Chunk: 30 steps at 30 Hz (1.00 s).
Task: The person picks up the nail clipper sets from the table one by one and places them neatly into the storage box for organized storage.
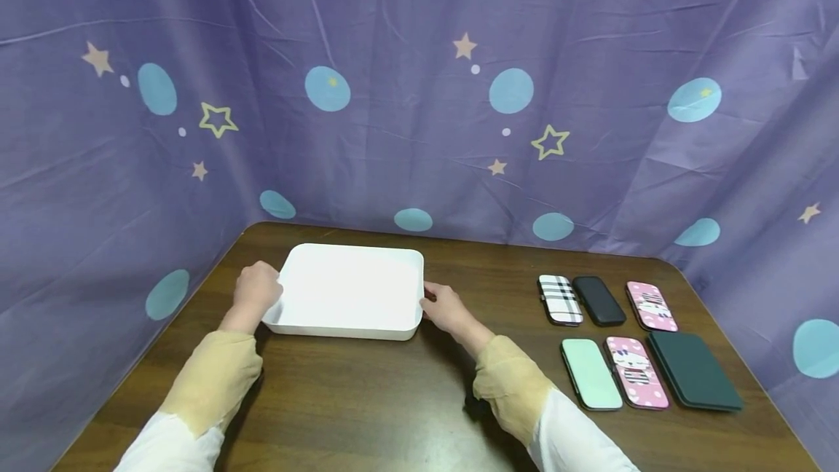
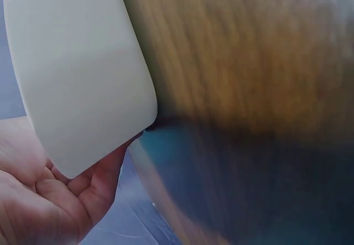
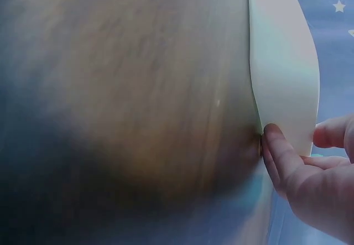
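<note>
A shallow white rectangular tray is at the back left of the brown wooden table, with no objects in it. At its left end my left hand grips the side, fingers curled; in the left wrist view those fingers reach toward the lower edge of the tray. My right hand holds the opposite end. In the right wrist view its thumb is at the rim and the fingers lie along the tray's end wall and lower edge. Whether the tray touches the tabletop I cannot tell.
On the table's right are a plaid case, a black case, two pink patterned cases, a mint-green case and a larger dark green one. A purple curtain hangs behind the table.
</note>
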Each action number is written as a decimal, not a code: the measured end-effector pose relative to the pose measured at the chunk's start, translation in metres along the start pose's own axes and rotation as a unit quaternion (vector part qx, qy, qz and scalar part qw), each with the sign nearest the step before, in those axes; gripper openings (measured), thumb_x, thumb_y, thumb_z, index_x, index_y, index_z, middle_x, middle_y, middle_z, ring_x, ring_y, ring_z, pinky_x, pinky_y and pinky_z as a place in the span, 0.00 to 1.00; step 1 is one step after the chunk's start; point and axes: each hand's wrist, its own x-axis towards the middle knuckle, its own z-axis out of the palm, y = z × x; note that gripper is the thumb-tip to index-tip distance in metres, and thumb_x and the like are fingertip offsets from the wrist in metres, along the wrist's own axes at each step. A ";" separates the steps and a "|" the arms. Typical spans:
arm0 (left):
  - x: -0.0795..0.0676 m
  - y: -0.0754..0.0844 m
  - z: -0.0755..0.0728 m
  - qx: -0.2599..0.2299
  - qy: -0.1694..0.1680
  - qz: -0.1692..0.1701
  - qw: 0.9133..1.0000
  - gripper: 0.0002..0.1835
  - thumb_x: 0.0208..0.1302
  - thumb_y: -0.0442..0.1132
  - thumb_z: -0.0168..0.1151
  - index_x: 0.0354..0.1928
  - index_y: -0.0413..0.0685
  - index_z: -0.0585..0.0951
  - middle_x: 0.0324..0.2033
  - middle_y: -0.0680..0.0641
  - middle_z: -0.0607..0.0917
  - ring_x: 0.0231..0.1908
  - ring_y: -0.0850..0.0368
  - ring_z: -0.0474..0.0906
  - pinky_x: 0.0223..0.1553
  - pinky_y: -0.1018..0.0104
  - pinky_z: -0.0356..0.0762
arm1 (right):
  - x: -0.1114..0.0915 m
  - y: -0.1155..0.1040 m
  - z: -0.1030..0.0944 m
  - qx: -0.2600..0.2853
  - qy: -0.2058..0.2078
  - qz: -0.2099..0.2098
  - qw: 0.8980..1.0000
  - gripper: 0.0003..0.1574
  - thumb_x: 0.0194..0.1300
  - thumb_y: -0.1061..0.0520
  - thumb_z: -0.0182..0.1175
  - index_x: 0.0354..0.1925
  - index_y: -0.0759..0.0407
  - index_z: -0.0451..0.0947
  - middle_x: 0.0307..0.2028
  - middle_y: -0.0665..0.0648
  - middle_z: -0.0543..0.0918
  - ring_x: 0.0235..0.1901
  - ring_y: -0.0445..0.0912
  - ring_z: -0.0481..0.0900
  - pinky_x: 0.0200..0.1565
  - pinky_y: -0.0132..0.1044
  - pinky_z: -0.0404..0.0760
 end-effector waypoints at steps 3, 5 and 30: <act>-0.003 0.003 0.002 -0.003 0.010 0.016 1.000 0.09 0.43 0.27 0.50 0.11 0.43 0.73 0.20 0.37 0.79 0.27 0.33 0.76 0.28 0.44 0.74 | -0.003 0.002 -0.004 0.007 -0.003 0.003 1.000 0.26 0.66 0.69 0.48 0.63 0.72 0.64 0.52 0.69 0.77 0.45 0.50 0.79 0.45 0.41 0.82; -0.004 0.005 0.003 -0.009 0.012 0.019 1.000 0.11 0.42 0.26 0.50 0.09 0.44 0.70 0.17 0.38 0.78 0.24 0.36 0.75 0.27 0.45 0.73 | -0.006 0.004 -0.007 0.010 -0.005 0.003 1.000 0.26 0.67 0.69 0.47 0.63 0.73 0.64 0.53 0.70 0.76 0.46 0.52 0.79 0.45 0.41 0.82; -0.025 0.043 0.015 -0.014 -0.001 0.048 0.999 0.15 0.47 0.23 0.48 0.10 0.44 0.65 0.12 0.47 0.68 0.18 0.52 0.65 0.18 0.56 0.71 | -0.032 0.021 -0.039 0.001 -0.012 -0.017 1.000 0.26 0.66 0.71 0.46 0.62 0.75 0.64 0.50 0.71 0.78 0.46 0.54 0.79 0.45 0.42 0.81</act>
